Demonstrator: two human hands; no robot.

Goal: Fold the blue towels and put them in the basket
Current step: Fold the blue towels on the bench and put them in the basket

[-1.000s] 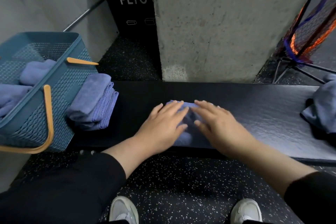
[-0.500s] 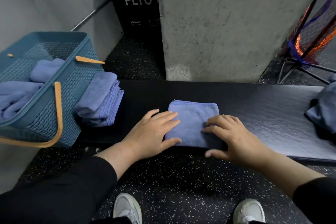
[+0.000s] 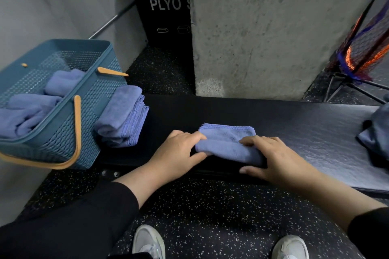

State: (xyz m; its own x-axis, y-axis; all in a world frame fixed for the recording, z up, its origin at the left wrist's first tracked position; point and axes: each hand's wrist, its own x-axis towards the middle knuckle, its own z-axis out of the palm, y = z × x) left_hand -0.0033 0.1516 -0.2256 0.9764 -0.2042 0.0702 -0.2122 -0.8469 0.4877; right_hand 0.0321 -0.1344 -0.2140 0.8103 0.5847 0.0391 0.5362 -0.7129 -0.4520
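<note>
A small folded blue towel (image 3: 226, 143) lies on the black bench (image 3: 294, 124) near its front edge. My left hand (image 3: 179, 151) grips the towel's left end, fingers on top and thumb under the near edge. My right hand (image 3: 271, 157) grips its right end the same way, and the near edge is lifted a little. A teal basket (image 3: 69, 115) with orange handles stands at the bench's left end and holds several blue towels (image 3: 31, 109). A stack of folded blue towels (image 3: 124, 115) leans against the basket's right wall.
More unfolded blue cloth (image 3: 376, 132) lies at the bench's far right. A concrete pillar (image 3: 273, 27) and a black plyo box (image 3: 162, 6) stand behind the bench. An orange and blue net on a stand (image 3: 364, 48) is at the right. My shoes are on the speckled floor.
Both hands have slid from pressing on top of the towel to its two ends, and they now grip it with the near edge lifted.
</note>
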